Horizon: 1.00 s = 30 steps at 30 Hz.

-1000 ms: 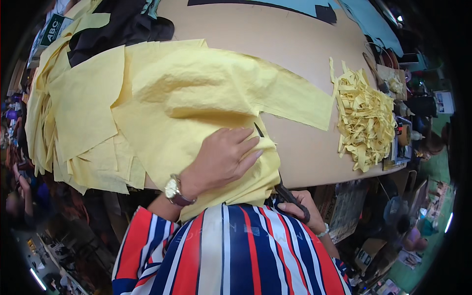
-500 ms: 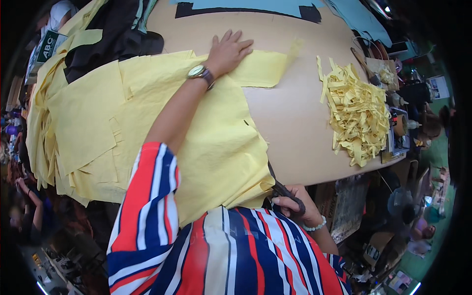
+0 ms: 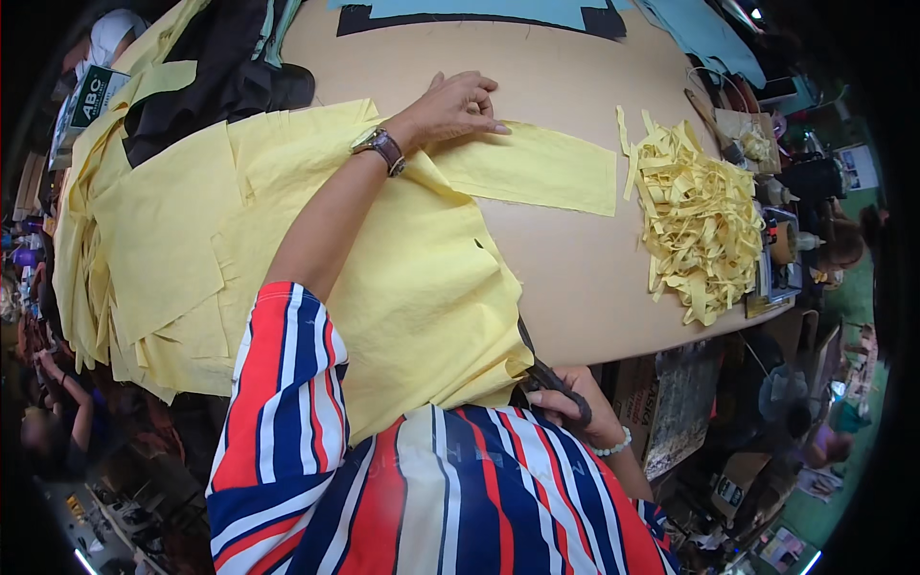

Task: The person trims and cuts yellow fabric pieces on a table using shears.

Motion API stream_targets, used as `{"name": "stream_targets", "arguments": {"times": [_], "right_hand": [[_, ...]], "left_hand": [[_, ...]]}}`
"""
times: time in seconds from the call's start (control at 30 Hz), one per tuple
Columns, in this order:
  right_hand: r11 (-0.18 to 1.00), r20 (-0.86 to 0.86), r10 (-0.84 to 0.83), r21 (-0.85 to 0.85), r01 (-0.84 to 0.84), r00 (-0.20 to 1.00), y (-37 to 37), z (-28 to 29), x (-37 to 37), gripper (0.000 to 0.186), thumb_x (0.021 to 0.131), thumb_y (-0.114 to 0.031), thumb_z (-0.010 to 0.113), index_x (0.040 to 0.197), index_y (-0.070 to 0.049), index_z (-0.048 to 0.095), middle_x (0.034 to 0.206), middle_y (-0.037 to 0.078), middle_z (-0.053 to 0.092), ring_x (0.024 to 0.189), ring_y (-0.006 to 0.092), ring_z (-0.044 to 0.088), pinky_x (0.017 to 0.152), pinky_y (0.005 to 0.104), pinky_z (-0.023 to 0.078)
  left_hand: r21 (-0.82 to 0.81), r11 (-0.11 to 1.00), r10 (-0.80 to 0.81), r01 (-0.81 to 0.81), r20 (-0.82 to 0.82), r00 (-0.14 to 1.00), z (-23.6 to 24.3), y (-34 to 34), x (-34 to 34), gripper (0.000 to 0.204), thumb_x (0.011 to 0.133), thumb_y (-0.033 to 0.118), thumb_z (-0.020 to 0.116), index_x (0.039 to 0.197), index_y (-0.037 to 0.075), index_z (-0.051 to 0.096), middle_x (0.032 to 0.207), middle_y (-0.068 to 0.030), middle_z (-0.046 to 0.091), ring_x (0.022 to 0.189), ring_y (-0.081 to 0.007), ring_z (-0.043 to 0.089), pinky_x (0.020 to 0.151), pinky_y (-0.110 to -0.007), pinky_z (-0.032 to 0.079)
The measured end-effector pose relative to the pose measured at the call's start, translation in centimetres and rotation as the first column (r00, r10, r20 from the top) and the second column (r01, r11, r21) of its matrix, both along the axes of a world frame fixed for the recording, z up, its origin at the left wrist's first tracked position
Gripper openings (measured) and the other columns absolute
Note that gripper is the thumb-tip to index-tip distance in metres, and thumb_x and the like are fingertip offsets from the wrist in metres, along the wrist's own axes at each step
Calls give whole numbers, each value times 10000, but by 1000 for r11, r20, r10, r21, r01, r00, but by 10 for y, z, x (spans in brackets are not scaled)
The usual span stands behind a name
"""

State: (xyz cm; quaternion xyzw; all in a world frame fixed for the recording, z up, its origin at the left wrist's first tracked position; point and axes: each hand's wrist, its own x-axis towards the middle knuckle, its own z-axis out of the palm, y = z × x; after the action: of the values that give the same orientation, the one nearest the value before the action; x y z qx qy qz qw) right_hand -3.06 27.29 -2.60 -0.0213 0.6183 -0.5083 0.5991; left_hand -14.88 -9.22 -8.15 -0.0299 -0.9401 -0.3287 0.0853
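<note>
Nearest to us is the striped shirt (image 3: 422, 489); just beyond its right side, our right hand (image 3: 596, 417), with a pale bead bracelet (image 3: 613, 444) at the wrist, is closed around the dark handle of the shears (image 3: 561, 386); the shears point away from us along the near right edge of the yellow cloth (image 3: 412, 287), and we cannot tell how far their blades are apart. The cloth lies in front of us on the tan table (image 3: 565, 268), its near end against the shirt; our left forearm crosses above it. Farther out, our left hand (image 3: 448, 107), with a wristwatch (image 3: 381, 149) behind it, rests at the cloth's far side, fingers partly bent; we cannot tell whether they grip the fabric. From beneath this hand a flat yellow band (image 3: 551, 168) extends right, ending near a heap of yellow strips (image 3: 695, 220); to the left we see overlapping yellow pieces (image 3: 168, 230); beyond these lies dark cloth (image 3: 206, 86); at the far edge, light blue fabric (image 3: 479, 8).
</note>
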Motion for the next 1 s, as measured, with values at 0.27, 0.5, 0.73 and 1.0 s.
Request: {"name": "stream_targets", "arguments": {"times": [0.27, 0.5, 0.73, 1.0], "right_hand": [[1000, 25, -7, 8, 7, 1000, 2, -1, 1, 204, 788, -161, 637, 649, -34, 559, 484, -27, 477, 416, 33, 404, 416, 168, 287], [1000, 24, -1, 1, 1, 1000, -1, 1, 3, 202, 790, -156, 635, 648, -38, 552, 522, -48, 462, 448, 20, 375, 423, 176, 263], [999, 56, -48, 12, 48, 997, 3, 4, 3, 212, 786, -165, 632, 649, -35, 536, 537, -36, 458, 465, 31, 384, 435, 181, 274], [982, 228, -115, -122, 146, 967, 12, 1, 0, 305, 747, -274, 625, 690, 5, 517, 566, 58, 477, 480, 130, 451, 464, 231, 366]], "left_hand": [[-204, 977, 42, -69, -134, 990, 5, -10, -59, 218, 827, 259, 580, 782, 45, 575, 1224, -131, 502, 1183, -273, 415, 960, -468, 321], [-395, 791, 242, -468, -501, 831, -16, -10, -66, 239, 815, 207, 585, 995, 58, 535, 1276, -138, 434, 1239, -305, 337, 996, -515, 243], [-147, 981, 95, -128, -213, 972, 32, 47, 62, 483, 754, 361, 664, 1128, 81, 542, 1271, -150, 472, 1199, -329, 409, 999, -464, 308], [-90, 987, 132, -132, -13, 991, 11, 112, 177, 545, 761, 360, 662, 1206, 78, 523, 1316, -139, 448, 1256, -302, 375, 1028, -508, 262]]}}
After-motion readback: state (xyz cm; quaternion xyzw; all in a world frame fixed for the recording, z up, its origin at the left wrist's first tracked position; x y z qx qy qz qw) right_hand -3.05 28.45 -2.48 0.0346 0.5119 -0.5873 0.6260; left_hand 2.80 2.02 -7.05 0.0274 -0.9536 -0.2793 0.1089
